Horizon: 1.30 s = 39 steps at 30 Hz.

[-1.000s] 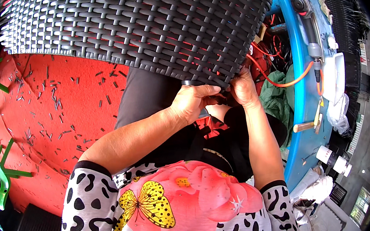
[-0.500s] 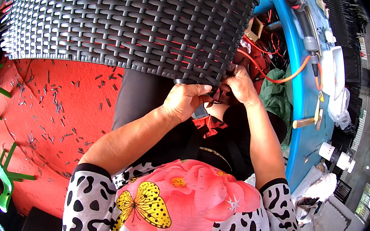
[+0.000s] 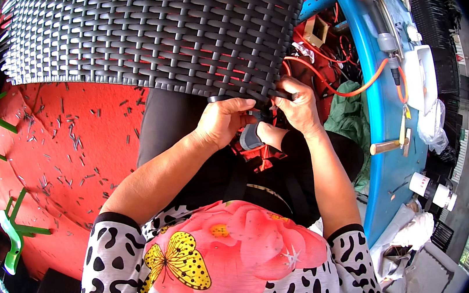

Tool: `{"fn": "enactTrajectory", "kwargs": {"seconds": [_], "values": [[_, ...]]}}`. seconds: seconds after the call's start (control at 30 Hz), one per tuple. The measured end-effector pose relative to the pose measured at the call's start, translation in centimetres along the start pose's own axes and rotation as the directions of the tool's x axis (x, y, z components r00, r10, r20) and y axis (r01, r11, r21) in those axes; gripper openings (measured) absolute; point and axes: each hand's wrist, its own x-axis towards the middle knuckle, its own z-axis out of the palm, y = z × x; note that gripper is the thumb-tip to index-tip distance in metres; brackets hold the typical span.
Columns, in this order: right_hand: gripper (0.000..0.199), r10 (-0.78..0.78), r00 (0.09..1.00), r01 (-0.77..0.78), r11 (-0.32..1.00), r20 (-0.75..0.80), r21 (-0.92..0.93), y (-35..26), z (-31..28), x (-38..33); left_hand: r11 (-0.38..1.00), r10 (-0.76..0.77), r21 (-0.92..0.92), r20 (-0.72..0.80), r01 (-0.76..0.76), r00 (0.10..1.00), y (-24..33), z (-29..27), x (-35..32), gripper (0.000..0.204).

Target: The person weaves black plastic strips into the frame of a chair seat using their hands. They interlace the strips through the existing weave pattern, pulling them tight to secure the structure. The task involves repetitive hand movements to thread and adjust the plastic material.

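Note:
A large dark grey woven wicker panel (image 3: 162, 32) slants across the top of the view, its near right corner over my lap. My left hand (image 3: 221, 122) is closed at the panel's near edge, thumb and fingers pinching close to the corner. Just right of it, my right hand (image 3: 300, 106) is closed on the corner itself, with the index finger bent against the weave. Dark strand ends show between the two hands. Exactly which strands each hand pinches is partly hidden by the fingers.
Short dark offcuts lie scattered over the red floor covering (image 3: 110, 138). At right, a blue table (image 3: 373, 200) carries a power tool (image 3: 375, 12) with an orange hose (image 3: 376, 83), and a wooden-handled hammer (image 3: 389, 146). Green plastic stools (image 3: 11, 232) stand at left.
The panel's near right corner has shifted slightly left, and both hands have moved left with it. My right hand's fingers now sit higher along the panel's right edge.

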Motion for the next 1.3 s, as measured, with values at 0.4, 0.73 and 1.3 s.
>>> {"fn": "enactTrajectory", "kwargs": {"seconds": [0.4,0.73,1.3], "values": [[0.023,-0.016,0.998,0.015,1.0,-0.065,-0.025,0.1,0.4,-0.9,0.999,0.015,0.033,0.02,-0.015,1.0,0.1,0.0,0.0,0.021],[0.025,-0.25,0.958,0.216,0.951,-0.139,-0.221,-2.1,0.4,-1.1,0.996,0.078,0.034,0.069,-0.08,0.995,-0.4,-0.4,0.3,0.032],[0.015,-0.221,0.975,0.212,0.955,-0.023,-0.206,-2.2,0.3,-1.4,0.994,0.106,0.002,0.106,-0.107,0.989,-0.5,-0.1,0.2,0.032]]}}
